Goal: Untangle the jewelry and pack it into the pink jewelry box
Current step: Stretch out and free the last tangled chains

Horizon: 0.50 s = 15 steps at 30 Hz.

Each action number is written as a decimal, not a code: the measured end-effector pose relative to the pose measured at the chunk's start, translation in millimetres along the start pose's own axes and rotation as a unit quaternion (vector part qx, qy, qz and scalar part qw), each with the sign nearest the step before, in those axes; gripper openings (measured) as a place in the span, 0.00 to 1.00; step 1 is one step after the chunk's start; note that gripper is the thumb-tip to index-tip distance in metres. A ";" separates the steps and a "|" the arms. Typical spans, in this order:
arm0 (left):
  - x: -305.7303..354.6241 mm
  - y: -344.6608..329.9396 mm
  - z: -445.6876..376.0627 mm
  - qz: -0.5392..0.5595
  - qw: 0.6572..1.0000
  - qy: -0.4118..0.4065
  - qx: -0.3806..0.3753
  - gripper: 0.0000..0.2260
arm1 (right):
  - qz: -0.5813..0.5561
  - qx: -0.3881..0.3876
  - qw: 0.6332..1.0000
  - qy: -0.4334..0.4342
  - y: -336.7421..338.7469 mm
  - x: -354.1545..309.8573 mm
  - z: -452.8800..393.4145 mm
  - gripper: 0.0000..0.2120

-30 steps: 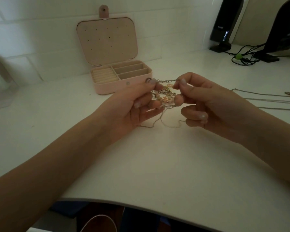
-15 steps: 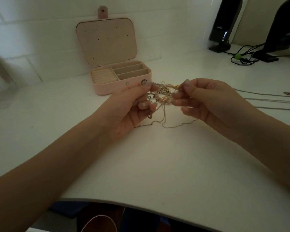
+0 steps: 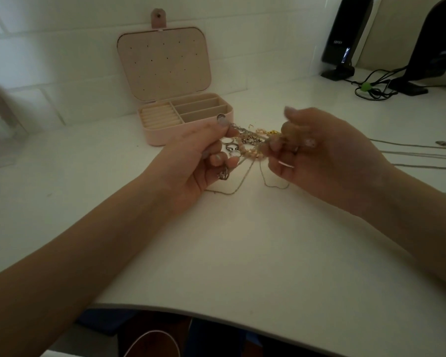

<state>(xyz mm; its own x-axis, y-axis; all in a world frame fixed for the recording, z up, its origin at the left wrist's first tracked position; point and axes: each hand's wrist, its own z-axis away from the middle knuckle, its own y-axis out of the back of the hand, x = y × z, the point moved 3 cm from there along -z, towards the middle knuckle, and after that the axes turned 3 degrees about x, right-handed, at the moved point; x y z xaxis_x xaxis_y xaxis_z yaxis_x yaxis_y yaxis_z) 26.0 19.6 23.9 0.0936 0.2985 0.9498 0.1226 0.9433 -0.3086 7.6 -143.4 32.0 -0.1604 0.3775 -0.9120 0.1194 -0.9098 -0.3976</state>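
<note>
Both hands up over the white bench (image 3: pixel 229 253); left hand (image 3: pixel 191 161) pinches one end of the tangled clump of gold, pink-bead and silver jewelry (image 3: pixel 250 143) between thumb and forefinger, lower fingers curled under a few silver rings; right hand (image 3: pixel 319 155) is clenched on the opposite end, fingers blurred, so exactly which strand it has I can't tell; clump hangs between the two grips, just above the bench; thin silver chain loops (image 3: pixel 242 181) trail down from it onto the bench below the grips.

Progress, as I read it: early; knot looks unresolved, nothing visibly freed from this clump; open pink rectangular jewelry box (image 3: pixel 188 130) sits just beyond the left grip, lid up against the white tiled wall (image 3: pixel 49 47); ring rolls and long compartments look empty from here; so packing not yet begun. Several long thin silver chains (image 3: pixel 410 155) lie stretched on the bench out past the right grip; could be pieces already separated, can't confirm. Left to do: tease the clump apart, then load everything.

Writing: two black desktop speakers (image 3: pixel 345 42) far beyond the right grip; small light lettering on the nearer one, too blurred to read; no other labels seen.
</note>
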 end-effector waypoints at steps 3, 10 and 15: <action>1.5 1.9 -0.4 -0.003 1.000 -0.012 0.002 0.11 | 0.079 -0.003 0.995 0.056 0.2 -2.3 -0.7 0.08; 5.8 4.1 -0.7 -0.008 0.999 -0.043 0.010 0.11 | -0.028 -0.087 0.995 0.031 -0.4 -2.1 0.1 0.06; 10.7 6.4 1.9 -0.176 0.973 -0.149 0.013 0.07 | 0.105 -0.076 0.989 0.078 -1.1 -1.4 0.3 0.06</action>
<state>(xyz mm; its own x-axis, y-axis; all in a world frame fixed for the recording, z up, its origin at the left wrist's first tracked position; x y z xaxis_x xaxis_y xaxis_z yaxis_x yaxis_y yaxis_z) 25.9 29.2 32.2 -0.2406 -0.0178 0.9705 0.0690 0.9970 0.0354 7.4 -143.0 33.8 0.0354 0.2159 -0.9758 0.2811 -0.9391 -0.1976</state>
